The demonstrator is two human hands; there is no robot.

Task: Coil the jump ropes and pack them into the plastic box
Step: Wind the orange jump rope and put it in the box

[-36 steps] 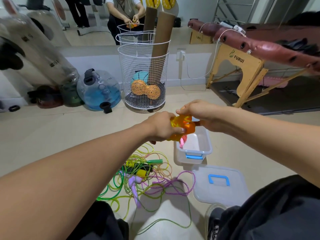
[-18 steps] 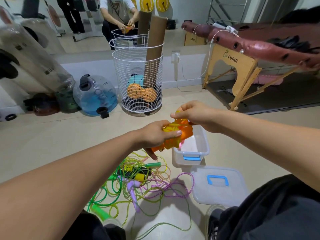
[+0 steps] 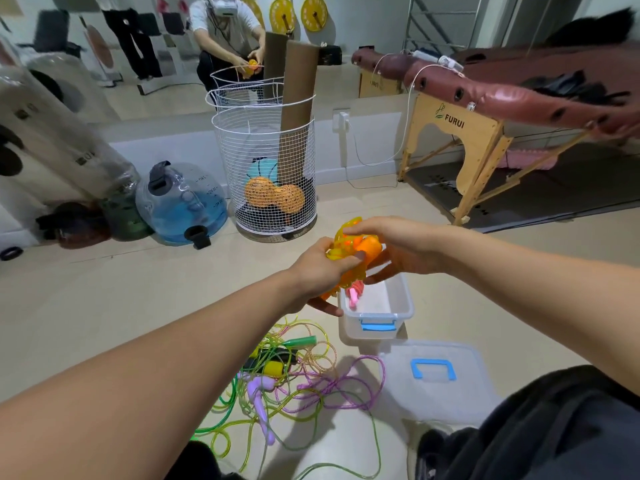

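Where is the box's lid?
The lid lies flat on the floor at lower right, just in front of the open box and right of the rope pile.

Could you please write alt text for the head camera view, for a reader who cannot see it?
Both hands, left and right, hold a coiled orange jump rope above an open plastic box on the floor. Its lid lies nearer, beside a tangle of green, purple and yellow ropes.

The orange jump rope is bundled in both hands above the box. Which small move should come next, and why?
Probably lower the orange jump rope into the plastic box. Left hand and right hand grip it coiled directly over the open box, whose lid lies aside.
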